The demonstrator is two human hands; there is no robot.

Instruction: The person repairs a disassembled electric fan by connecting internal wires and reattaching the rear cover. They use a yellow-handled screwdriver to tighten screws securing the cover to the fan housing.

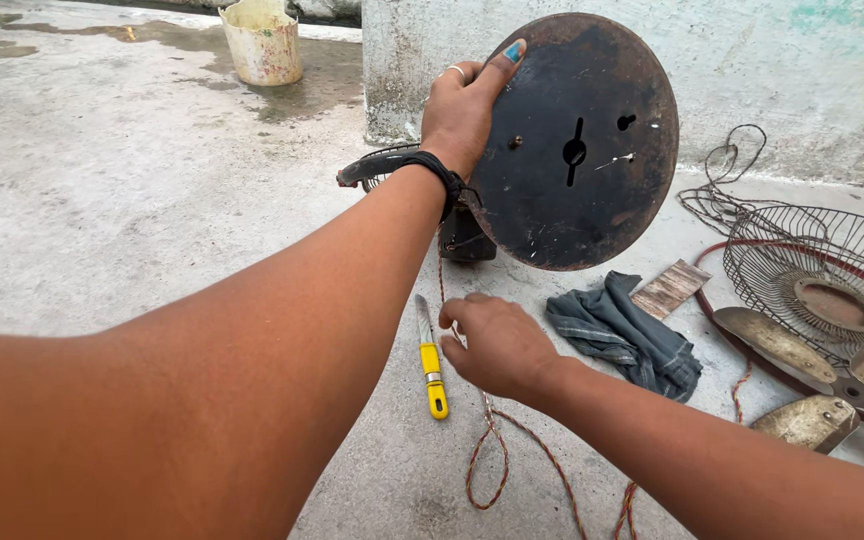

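Fingers of the left hand are gripping the rim of a rusty round base, tilting it upright, while the right hand, loosely curled, is touching the twisted cord beside a yellow knife.

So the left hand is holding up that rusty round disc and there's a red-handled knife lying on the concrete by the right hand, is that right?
Not quite: the knife has a yellow handle, not red, as the head view shows. The rest holds: the left hand holds up the rusty round disc, and the knife lies beside the right hand.
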